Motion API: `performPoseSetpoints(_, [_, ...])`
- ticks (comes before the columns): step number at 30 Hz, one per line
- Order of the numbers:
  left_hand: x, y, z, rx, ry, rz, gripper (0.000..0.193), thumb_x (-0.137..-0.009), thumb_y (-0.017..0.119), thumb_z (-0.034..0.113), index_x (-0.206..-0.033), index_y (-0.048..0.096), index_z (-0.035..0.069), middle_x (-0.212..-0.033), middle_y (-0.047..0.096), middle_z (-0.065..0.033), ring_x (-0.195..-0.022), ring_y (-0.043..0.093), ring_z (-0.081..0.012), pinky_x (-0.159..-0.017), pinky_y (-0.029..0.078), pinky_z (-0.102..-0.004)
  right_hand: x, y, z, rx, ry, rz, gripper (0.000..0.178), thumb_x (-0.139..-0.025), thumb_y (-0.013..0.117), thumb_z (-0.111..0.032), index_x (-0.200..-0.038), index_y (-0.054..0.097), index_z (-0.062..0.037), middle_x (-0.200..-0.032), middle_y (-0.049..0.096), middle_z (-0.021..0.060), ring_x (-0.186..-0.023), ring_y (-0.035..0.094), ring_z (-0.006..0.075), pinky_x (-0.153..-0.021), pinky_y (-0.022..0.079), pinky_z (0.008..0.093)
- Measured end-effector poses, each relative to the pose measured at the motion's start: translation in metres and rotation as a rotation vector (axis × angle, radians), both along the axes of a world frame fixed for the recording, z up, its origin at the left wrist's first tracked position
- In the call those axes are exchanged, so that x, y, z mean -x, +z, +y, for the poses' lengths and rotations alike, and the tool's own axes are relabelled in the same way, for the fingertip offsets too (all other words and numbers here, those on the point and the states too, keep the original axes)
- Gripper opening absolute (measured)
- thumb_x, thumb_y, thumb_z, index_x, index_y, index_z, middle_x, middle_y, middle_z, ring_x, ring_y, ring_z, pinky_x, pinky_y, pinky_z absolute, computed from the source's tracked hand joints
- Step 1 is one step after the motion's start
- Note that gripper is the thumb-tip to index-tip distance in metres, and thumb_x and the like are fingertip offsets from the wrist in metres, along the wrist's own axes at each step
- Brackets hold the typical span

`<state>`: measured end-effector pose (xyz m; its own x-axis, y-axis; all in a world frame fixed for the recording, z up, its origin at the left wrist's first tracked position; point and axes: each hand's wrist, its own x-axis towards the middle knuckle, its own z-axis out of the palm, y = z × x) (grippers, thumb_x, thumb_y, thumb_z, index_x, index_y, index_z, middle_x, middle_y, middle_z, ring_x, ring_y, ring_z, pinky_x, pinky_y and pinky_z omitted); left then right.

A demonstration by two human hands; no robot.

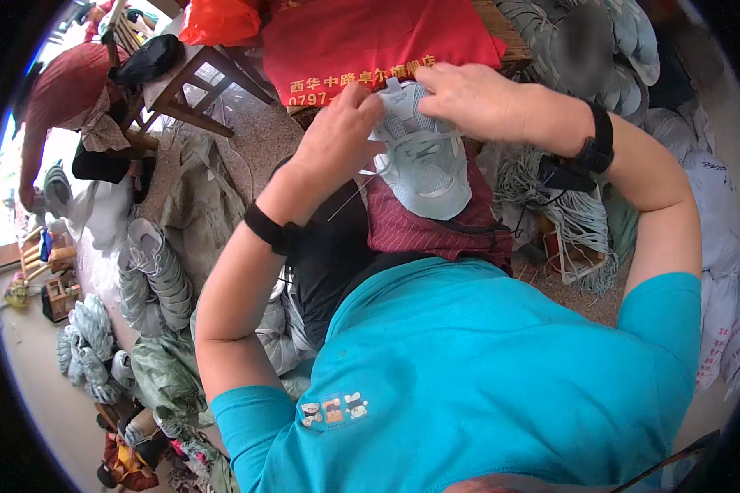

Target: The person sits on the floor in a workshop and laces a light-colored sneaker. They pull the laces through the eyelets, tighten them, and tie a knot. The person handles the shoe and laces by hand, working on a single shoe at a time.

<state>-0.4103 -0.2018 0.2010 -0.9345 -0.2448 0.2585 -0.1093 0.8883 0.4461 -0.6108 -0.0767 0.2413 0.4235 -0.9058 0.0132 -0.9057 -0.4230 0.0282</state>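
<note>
A pale mint-white mesh shoe upper [436, 182] lies on the dark red striped cloth [395, 218] over my lap, toe toward me. My left hand [337, 135] grips its left side near the tongue, fingers bent. My right hand [478, 100] pinches the far right edge by the opening. Between the hands stands the pale tongue [400, 103]. The fingertips partly cover the upper's edges. Below my left hand a thin, light, straight piece [348, 202] slants down; whether it is thread or a needle I cannot tell.
A red printed cloth [386, 41] covers the table just ahead. Pale cords [571, 222] hang at the right, below stacked shoe uppers [584, 41]. More stacked uppers [152, 275] stand at the left, near a wooden stool [197, 90] and a bending person [70, 90]. White sacks [719, 222] line the right.
</note>
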Motion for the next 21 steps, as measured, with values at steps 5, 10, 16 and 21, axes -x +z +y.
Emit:
performPoseSetpoints(5, [-0.009, -0.003, -0.023, -0.155, -0.272, -0.118, 0.03, -0.073, 0.07, 0.003, -0.098, 0.054, 0.003, -0.098, 0.05, -0.0125, -0.093, 0.056, -0.0317, -0.079, 0.048, -0.0389, 0.016, -0.001, -0.018, -0.222, 0.096, -0.067, 0.025, -0.07, 0.069, -0.01, -0.092, 0.058, -0.0046, -0.094, 0.055, 0.0081, -0.081, 0.061, 0.0309, -0.069, 0.052, 0.0419])
performPoseSetpoints(10, [-0.01, -0.016, -0.025, -0.188, -0.224, -0.093, 0.023, -0.075, 0.072, 0.01, -0.092, 0.058, 0.003, -0.092, 0.049, -0.0104, -0.086, 0.054, -0.0286, -0.075, 0.047, -0.0368, 0.031, -0.013, -0.001, -0.185, 0.058, -0.182, 0.019, -0.079, 0.068, -0.014, -0.092, 0.058, -0.0057, -0.093, 0.053, 0.0074, -0.078, 0.06, 0.0301, -0.066, 0.049, 0.0423])
performPoseSetpoints(16, [-0.008, -0.052, -0.01, -0.386, -0.049, 0.081, 0.016, -0.082, 0.072, 0.015, -0.077, 0.066, 0.001, -0.093, 0.046, -0.0061, -0.089, 0.048, -0.0197, -0.076, 0.043, -0.0303, 0.023, -0.035, 0.009, -0.182, -0.168, -0.567, 0.018, -0.082, 0.068, -0.021, -0.084, 0.062, -0.004, -0.09, 0.05, 0.0069, -0.081, 0.057, 0.0234, -0.07, 0.046, 0.0354])
performPoseSetpoints(21, [-0.005, -0.063, 0.026, -0.707, 0.346, 0.272, 0.017, -0.085, 0.068, 0.013, -0.073, 0.064, 0.001, -0.096, 0.046, -0.0031, -0.091, 0.044, -0.0153, -0.079, 0.039, -0.0259, 0.009, -0.055, 0.003, -0.276, -0.562, -0.899, 0.02, -0.078, 0.069, -0.02, -0.078, 0.062, -0.0009, -0.092, 0.052, 0.006, -0.079, 0.053, 0.0196, -0.071, 0.044, 0.0312])
